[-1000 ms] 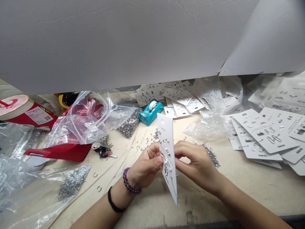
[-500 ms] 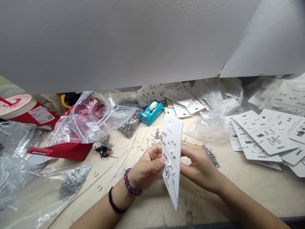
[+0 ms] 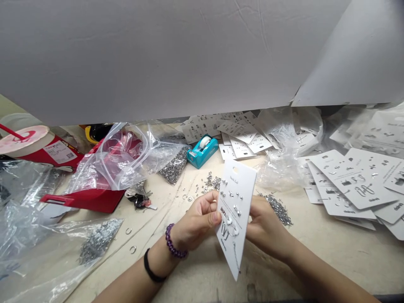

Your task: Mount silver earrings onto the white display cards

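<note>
Turned further toward the camera than a second earlier, the white earring card [image 3: 235, 214] showed more of its stud-covered front and had shifted slightly right. It stood tilted, held up above the tabletop [image 3: 315, 265] between the two hands. The left hand [image 3: 200, 216] was closed on its left edge, thumb pressed against the front and fingers curled in behind. The right hand [image 3: 268, 225] reached behind the card, which hid its fingertips, so how far they were closed, or on what, could not be told. Just beyond the left hand lay loose metal beads [image 3: 212, 182]; near the right hand was a heap of metal pins [image 3: 279, 209]. Farther back sat a teal tape dispenser [image 3: 202, 152], with overlapping carded earrings [image 3: 350, 185] to the right and a red dustpan [image 3: 94, 201] to the left.
</note>
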{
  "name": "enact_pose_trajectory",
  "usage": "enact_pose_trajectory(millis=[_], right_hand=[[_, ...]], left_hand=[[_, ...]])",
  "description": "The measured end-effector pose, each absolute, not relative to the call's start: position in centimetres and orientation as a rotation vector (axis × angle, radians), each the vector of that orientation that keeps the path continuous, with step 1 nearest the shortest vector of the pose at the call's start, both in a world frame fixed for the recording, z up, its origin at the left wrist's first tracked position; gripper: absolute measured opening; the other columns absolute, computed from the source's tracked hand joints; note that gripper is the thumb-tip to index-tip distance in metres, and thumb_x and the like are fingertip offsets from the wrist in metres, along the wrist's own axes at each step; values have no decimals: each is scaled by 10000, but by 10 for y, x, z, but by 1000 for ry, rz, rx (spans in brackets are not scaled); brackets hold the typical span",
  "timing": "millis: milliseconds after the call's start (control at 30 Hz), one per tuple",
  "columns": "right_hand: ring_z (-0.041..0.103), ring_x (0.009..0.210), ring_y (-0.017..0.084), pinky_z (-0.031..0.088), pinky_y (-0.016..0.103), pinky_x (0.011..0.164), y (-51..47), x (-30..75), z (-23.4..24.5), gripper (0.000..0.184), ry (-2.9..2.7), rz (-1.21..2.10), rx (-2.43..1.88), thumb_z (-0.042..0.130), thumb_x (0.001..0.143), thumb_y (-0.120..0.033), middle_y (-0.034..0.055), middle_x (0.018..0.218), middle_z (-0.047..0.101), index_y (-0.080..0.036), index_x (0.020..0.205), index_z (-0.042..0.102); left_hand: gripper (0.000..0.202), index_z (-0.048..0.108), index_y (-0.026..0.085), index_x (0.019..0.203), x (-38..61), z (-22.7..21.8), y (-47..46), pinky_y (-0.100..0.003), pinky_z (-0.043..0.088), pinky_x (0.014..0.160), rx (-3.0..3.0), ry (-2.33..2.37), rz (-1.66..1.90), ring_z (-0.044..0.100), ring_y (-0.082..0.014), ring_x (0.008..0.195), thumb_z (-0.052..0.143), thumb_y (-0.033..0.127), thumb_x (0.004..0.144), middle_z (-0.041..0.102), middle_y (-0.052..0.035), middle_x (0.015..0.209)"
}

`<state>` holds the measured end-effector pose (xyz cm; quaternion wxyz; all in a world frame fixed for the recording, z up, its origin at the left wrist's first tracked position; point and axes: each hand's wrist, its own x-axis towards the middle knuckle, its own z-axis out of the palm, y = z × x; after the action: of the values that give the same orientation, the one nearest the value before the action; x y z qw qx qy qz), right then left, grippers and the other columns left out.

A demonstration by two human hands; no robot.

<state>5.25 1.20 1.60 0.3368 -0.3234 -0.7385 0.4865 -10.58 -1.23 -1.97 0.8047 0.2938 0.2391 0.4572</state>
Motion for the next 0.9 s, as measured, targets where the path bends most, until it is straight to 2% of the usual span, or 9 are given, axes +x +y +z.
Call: enact_pose_trajectory(millis=[167,333,433,533,667,800,900], right_hand=[[503,575,115,416,230,511,15,55,16,156,-1824,1579,-929,581,758,-310,-3,650,585,-178,676,586],[533,623,128,446,257,558,20,56,12,217,-1685,1907,-819,598,740,-394,8,679,594,-178,720,609],[543,635,136,450,271,553,24,61,16,248,-1722,1959,-784,566,758,-419,18,693,597,-179,772,624],[543,650,134,444,271,552,35,71,21,245,-1797,1763,-941,526,793,-393,36,772,615,-175,843,624],[551,724,144,431,279,607,54,91,24,210,-2086,1145,-1311,474,836,-333,39,863,626,-197,871,631],[559,739,151,406,275,617,60,102,22,186,-2476,1001,-1370,470,826,-263,8,811,639,-216,775,642],[558,736,146,391,263,605,58,101,21,167,-2574,907,-1407,477,809,-230,-7,803,639,-223,773,640]], left_hand=[[275,455,135,832,-112,-17,-10,-195,449,537,740,597,876,582,-114,588,677,231,702,629,-49,699],[278,463,132,805,-112,-12,-8,-176,464,566,776,591,813,592,-96,618,696,227,687,638,-37,715],[261,472,133,772,-111,-9,-7,-171,469,581,793,542,849,594,-95,653,702,215,679,636,-31,749],[247,496,142,798,-112,-5,-5,-167,476,568,727,587,1024,580,-88,639,689,256,695,619,-16,749],[325,532,183,889,-117,2,0,-165,488,490,540,606,1242,488,-55,537,727,283,648,513,49,647],[380,538,204,970,-120,3,4,-149,498,453,415,687,1301,495,-50,576,727,184,641,488,52,721],[360,543,215,967,-121,1,6,-138,507,448,385,697,1297,518,-47,589,718,192,654,490,56,736]])
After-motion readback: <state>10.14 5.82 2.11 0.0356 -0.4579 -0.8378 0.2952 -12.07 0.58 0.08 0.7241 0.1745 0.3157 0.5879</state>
